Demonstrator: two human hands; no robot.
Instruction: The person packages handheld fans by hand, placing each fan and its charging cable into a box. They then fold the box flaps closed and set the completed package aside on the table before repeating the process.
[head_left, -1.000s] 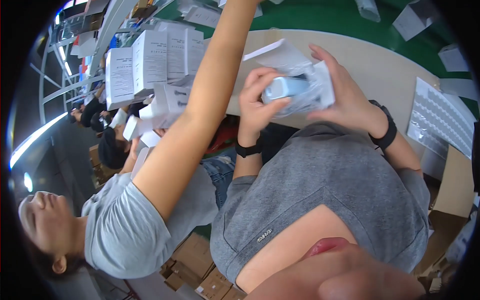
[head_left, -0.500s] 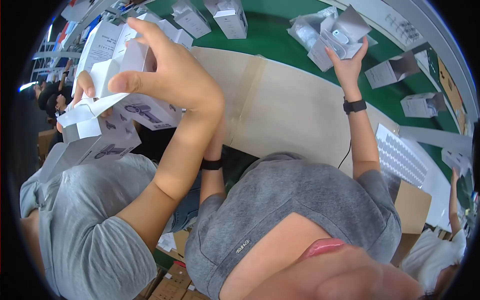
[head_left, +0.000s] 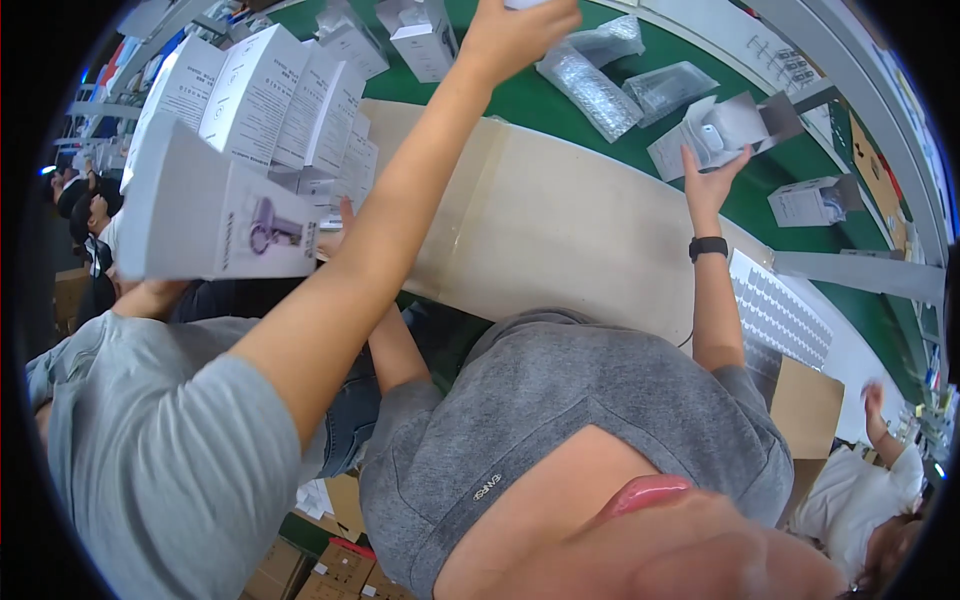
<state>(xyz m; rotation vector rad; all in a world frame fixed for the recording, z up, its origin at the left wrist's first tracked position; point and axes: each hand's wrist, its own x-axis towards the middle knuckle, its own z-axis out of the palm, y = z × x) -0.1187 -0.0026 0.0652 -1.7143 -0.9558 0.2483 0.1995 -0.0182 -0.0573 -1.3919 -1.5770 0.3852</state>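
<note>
My right hand [head_left: 712, 188], wearing a black wristband, grips the near side of an open white box [head_left: 672, 153] with thumb and fingers apart on it. Inside the box are a small white rounded item [head_left: 711, 137] and clear wrapping. My left hand [head_left: 334, 238] is next to a group of white printed boxes [head_left: 250, 95]. A co-worker's forearm crosses in front of my left arm, so most of that hand's grip is hidden. The co-worker's far hand [head_left: 522, 42] holds something white at the top edge. Near their other arm, a white box with a purple device picture [head_left: 265, 225] is raised.
Bubble-wrapped pieces [head_left: 597, 95] and a clear plastic bag [head_left: 670, 90] lie on the green table [head_left: 560, 125]. More open boxes [head_left: 420, 45] stand at the back, another [head_left: 812, 203] at the right. A beige board [head_left: 570, 220] is before me; a metal post [head_left: 850, 275] stands right.
My right hand and its open box have moved right, uncovering the bubble-wrapped pieces. My left hand has come into view by the printed boxes. The co-worker's arm has swung up across the board.
</note>
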